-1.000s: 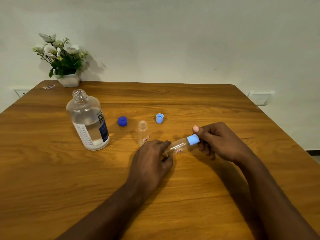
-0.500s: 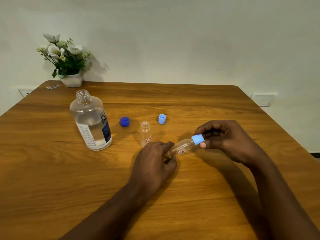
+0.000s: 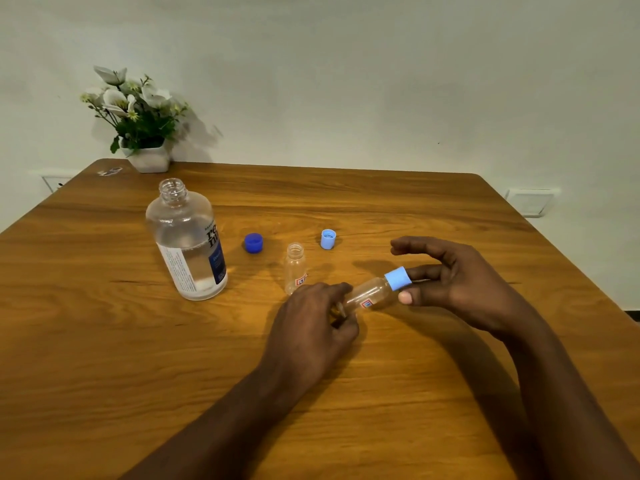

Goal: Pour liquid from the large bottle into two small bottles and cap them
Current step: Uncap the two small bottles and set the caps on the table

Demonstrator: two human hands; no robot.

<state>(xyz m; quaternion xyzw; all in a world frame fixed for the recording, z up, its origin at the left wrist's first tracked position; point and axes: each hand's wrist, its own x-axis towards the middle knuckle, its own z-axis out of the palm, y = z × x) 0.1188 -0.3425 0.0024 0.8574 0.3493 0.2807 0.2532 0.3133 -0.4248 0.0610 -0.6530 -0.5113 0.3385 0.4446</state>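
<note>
My left hand (image 3: 311, 323) grips the base of a small clear bottle (image 3: 369, 295), tilted almost flat just above the table. Its light blue cap (image 3: 398, 278) sits on the neck, pinched between the thumb and a finger of my right hand (image 3: 457, 285); the index finger is lifted. A second small bottle (image 3: 295, 266) stands uncapped behind my left hand. The large clear bottle (image 3: 188, 242), uncapped and about half full, stands to the left. A dark blue cap (image 3: 253, 242) and a light blue cap (image 3: 328, 239) lie on the table between them.
The wooden table (image 3: 104, 341) runs to a far edge by the white wall. A white pot of flowers (image 3: 138, 123) stands at the far left corner, with a small scrap (image 3: 110, 171) beside it. Wall sockets (image 3: 530, 201) sit right of the table.
My right hand has loosened on the cap: the index finger lifted away, leaving thumb and one finger on it. The bottle stays in my left hand.
</note>
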